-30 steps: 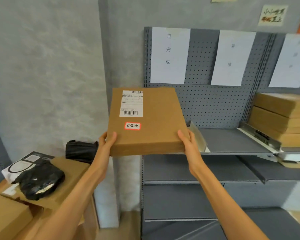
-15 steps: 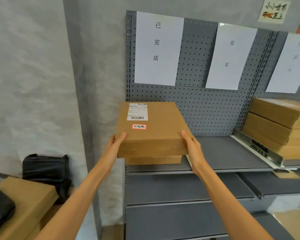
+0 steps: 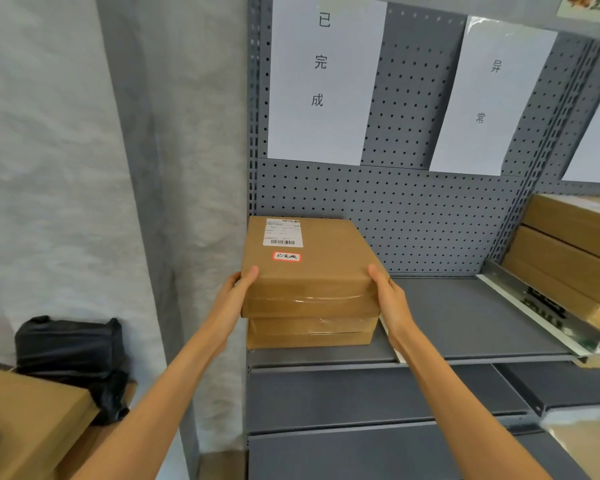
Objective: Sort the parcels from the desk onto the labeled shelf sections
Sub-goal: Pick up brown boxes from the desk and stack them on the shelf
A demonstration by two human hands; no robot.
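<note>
- Nearest, at the lower left, a brown parcel and a black bag sit on what I take to be the desk; these look like the work left to sort.
- The left hand grips the near left corner of the top parcel, thumb on its top face, the fingers out of sight around the side.
- The right hand holds the opposite corner the same way, thumb on top and palm against the side. Both hands pinch the box between them; neither is spread free.
- The top parcel, with a shipping label and a red-bordered sticker reading 已完成, sits on or just above a lower parcel at the left end of the shelf; I cannot tell whether its weight is fully down.
- Behind it hangs the paper sign reading 已完成, matching the sticker, so the section looks right.
- Farther right, the section under the second sign holds nothing, and beyond it a stack of parcels fills the next bay, already sorted by the look of it.
</note>
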